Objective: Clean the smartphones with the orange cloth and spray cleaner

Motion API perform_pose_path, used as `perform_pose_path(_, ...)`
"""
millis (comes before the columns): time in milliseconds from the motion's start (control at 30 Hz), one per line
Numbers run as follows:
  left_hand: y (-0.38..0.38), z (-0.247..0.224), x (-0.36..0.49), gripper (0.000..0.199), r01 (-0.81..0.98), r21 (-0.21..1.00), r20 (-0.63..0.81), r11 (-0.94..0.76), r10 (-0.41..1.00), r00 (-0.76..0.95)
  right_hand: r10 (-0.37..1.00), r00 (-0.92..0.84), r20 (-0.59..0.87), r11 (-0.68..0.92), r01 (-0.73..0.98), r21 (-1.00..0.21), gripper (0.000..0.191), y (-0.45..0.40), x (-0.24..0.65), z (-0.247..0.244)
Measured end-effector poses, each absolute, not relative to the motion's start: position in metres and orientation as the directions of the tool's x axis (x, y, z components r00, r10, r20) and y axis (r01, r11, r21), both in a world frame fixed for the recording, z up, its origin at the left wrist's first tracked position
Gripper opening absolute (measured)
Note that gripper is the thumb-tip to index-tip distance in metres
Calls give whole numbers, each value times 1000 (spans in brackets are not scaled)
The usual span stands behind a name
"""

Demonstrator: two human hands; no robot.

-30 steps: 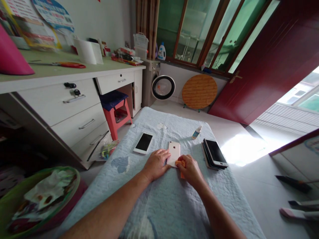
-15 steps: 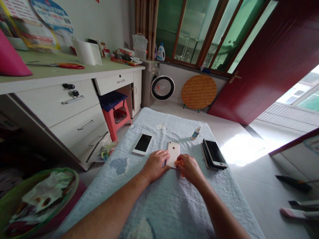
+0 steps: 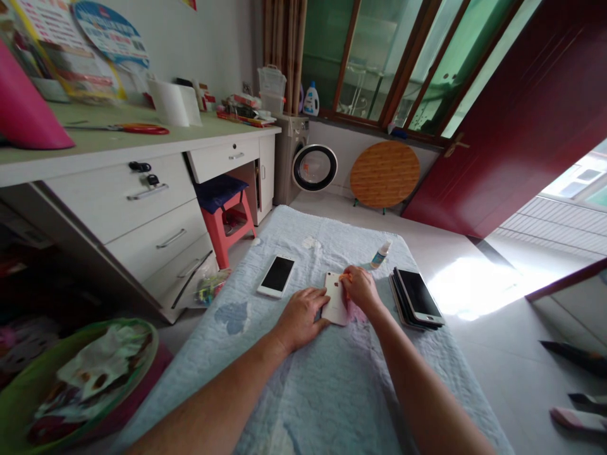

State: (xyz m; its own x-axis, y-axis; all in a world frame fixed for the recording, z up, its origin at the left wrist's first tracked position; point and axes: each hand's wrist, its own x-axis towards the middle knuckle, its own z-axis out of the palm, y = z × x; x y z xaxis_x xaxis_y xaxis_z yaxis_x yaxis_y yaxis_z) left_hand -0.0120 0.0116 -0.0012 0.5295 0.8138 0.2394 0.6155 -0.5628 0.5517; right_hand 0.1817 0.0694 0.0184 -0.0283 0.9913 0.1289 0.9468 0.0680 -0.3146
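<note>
A light-coloured smartphone [image 3: 336, 306] lies back side up on the cloth-covered table [image 3: 327, 385]. My left hand [image 3: 302, 316] grips its left edge, with fingers along the side and thumb near the bottom corner. Pinched in my right hand [image 3: 361, 289] is an orange cloth [image 3: 346, 277], mostly hidden by the fingers, pressed on the phone's upper right part. To the left lies a white smartphone [image 3: 277, 276], screen up. A small spray bottle [image 3: 381, 254] stands beyond my right hand. On the right sits a stack of several phones [image 3: 417, 298].
A white desk [image 3: 118, 196] with drawers runs along the left, a red stool [image 3: 231, 218] beside it. At lower left stands a bin [image 3: 152, 354] with waste. Behind are a washing machine with its door [image 3: 315, 168] open and a round wooden tabletop [image 3: 385, 174].
My right hand has moved up along the phone's right side with the orange cloth, from its lower part to near the top. The left hand stays on the phone. The view has shifted slightly.
</note>
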Motion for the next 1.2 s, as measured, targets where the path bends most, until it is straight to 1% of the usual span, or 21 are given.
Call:
perform_pose_path(100,12,0,-12,46,603,564,239,-564,811,534,991,-73,109,104,942,-319,19,80,186,20)
perform_pose_path(367,11,3,-13,45,593,577,242,-562,811,533,977,-211,-5,195,912,-361,17,102,186,30)
perform_pose_path(533,9,4,-13,44,604,572,233,-556,815,530,962,-272,-28,243,898,-368,18,109,169,34)
perform_pose_path(667,9,4,-13,42,605,573,237,-553,819,523,948,-317,-33,286,892,-350,18,111,158,35)
perform_pose_path(800,9,3,-13,40,597,578,239,-556,815,528,931,-365,-23,342,891,-298,18,108,153,36)
perform_pose_path(867,10,1,-13,46,588,591,249,-552,819,517,922,-388,-20,368,889,-271,20,104,152,36)
perform_pose_path(1000,11,-6,-12,77,565,626,295,-537,834,466,910,-413,-24,399,891,-215,21,93,148,35)
perform_pose_path(1067,12,-10,-11,89,569,631,302,-527,842,446,907,-421,-26,410,894,-180,20,87,146,35)
perform_pose_path(1200,13,-17,-9,102,590,632,304,-503,861,408,891,-451,-49,439,884,-160,19,72,140,37)
